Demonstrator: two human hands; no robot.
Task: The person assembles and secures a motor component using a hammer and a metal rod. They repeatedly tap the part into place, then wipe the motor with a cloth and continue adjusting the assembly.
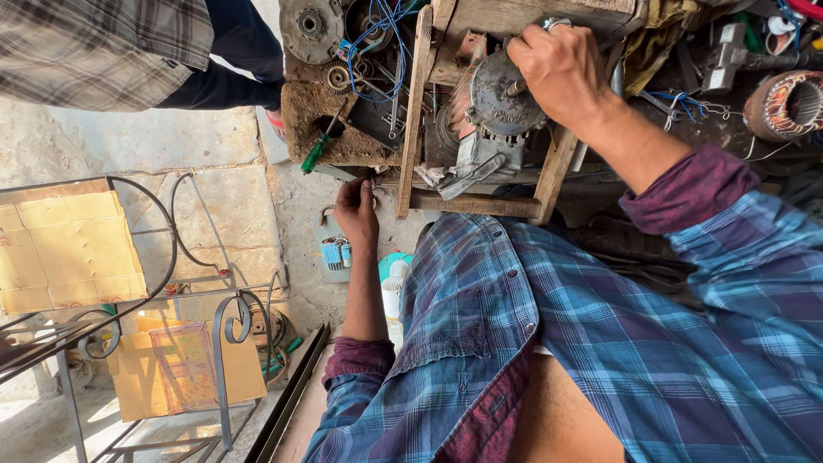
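A grey electric motor (493, 111) with a round end cover sits inside a rough wooden frame (416, 111). My right hand (557, 69), with a ring on one finger, is closed over the top of the cover, fingers around the shaft at its centre. My left hand (356, 214) reaches down beside the frame's lower corner. Its fingers are curled at the stone floor, and what they touch is hidden. A green-handled screwdriver (315, 154) lies on a rusty block just beyond that hand.
Gears (310, 24) and blue wires (377, 34) clutter the top. A hammer (729, 51) and a copper-wound stator (789, 103) lie at right. Another person in a plaid shirt (103, 51) sits top left. Cardboard boxes (69, 249) rest on a black metal rack (171, 257).
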